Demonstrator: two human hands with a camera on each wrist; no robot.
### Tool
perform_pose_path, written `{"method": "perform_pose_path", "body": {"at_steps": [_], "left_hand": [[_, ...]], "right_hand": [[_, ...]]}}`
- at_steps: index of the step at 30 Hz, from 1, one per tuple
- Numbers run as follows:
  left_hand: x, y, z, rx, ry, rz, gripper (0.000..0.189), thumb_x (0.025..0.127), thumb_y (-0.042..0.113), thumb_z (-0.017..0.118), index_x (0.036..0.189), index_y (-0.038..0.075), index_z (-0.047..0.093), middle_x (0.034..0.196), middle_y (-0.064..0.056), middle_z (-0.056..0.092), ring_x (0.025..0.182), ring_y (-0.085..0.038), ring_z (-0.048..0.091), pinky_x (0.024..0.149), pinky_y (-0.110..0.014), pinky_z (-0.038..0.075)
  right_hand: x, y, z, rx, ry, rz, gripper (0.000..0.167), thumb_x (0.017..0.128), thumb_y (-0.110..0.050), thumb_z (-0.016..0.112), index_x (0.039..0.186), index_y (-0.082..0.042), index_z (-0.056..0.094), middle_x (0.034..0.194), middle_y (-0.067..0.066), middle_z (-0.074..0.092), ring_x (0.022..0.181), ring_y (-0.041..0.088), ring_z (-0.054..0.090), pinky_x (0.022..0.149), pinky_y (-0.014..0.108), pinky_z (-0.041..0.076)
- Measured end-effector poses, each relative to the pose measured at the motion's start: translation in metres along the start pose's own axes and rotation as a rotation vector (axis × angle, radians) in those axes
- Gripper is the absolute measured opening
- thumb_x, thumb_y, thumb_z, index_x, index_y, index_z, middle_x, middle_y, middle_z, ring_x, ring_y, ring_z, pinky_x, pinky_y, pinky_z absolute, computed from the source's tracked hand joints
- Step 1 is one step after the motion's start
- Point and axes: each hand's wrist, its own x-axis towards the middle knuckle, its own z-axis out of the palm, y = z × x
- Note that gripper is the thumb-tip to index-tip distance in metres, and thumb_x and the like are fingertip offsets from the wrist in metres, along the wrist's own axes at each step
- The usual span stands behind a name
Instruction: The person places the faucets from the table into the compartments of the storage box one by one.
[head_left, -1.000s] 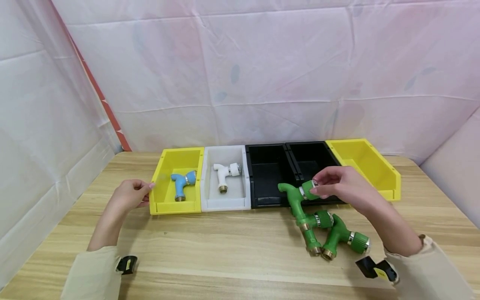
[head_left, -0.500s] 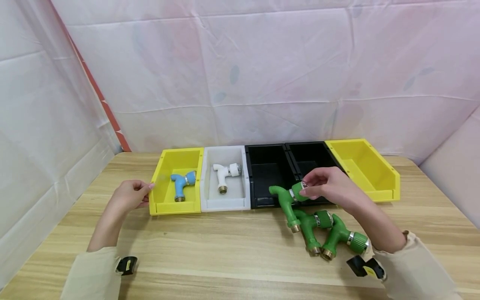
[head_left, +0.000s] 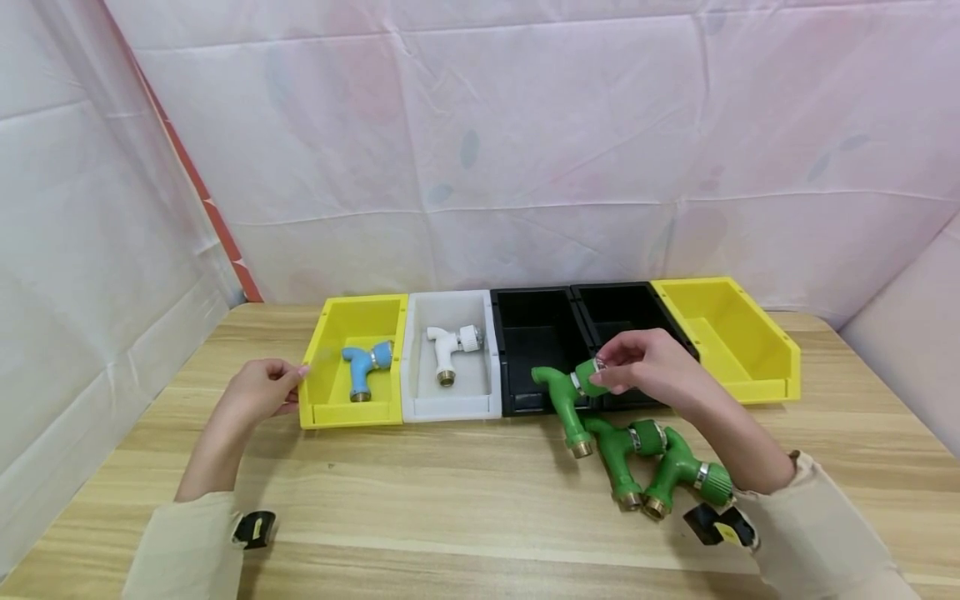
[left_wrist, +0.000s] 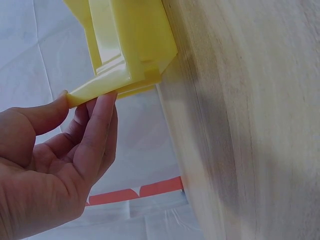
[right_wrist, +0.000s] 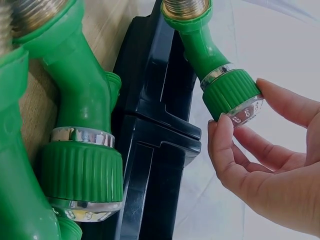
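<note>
My left hand [head_left: 258, 389] pinches the side rim of the left yellow bin [head_left: 356, 415] between thumb and fingers; the left wrist view shows this hold closely. Inside that bin lies a blue tap [head_left: 362, 371]. By its ribbed knob, my right hand [head_left: 656, 367] holds a green tap [head_left: 564, 400] over the front edge of the left black bin [head_left: 528, 404]. Its brass threaded end points down toward the table, apart from it. Two more green taps, one at left [head_left: 618, 458] and one at right [head_left: 678, 471], lie close together on the table below that hand.
A white bin [head_left: 450, 408] holding a white tap [head_left: 447, 350] stands between the left yellow and left black bins. Further right in the row are a second black bin [head_left: 611, 304] and another yellow bin [head_left: 742, 333]. A pale cloth [head_left: 465, 167] hangs behind.
My right hand has carried the green tap leftward, off the spot above the two lying taps, to the left black bin's front. The left hand has stayed on the yellow rim.
</note>
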Motion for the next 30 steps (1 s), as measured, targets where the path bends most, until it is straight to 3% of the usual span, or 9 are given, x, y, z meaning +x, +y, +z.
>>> {"method": "perform_pose_path", "body": {"at_steps": [30], "left_hand": [[-0.003, 0.000, 0.001, -0.025, 0.006, 0.019, 0.034, 0.096, 0.023, 0.047, 0.101, -0.011, 0.053, 0.089, -0.015, 0.053, 0.076, -0.023, 0.056, 0.067, -0.029, 0.054]], "right_hand": [[0.015, -0.005, 0.002, 0.045, -0.007, 0.040, 0.031, 0.080, -0.021, 0.069, 0.098, 0.002, 0.061, 0.083, 0.008, 0.061, 0.072, 0.026, 0.061, 0.078, 0.042, 0.049]]}}
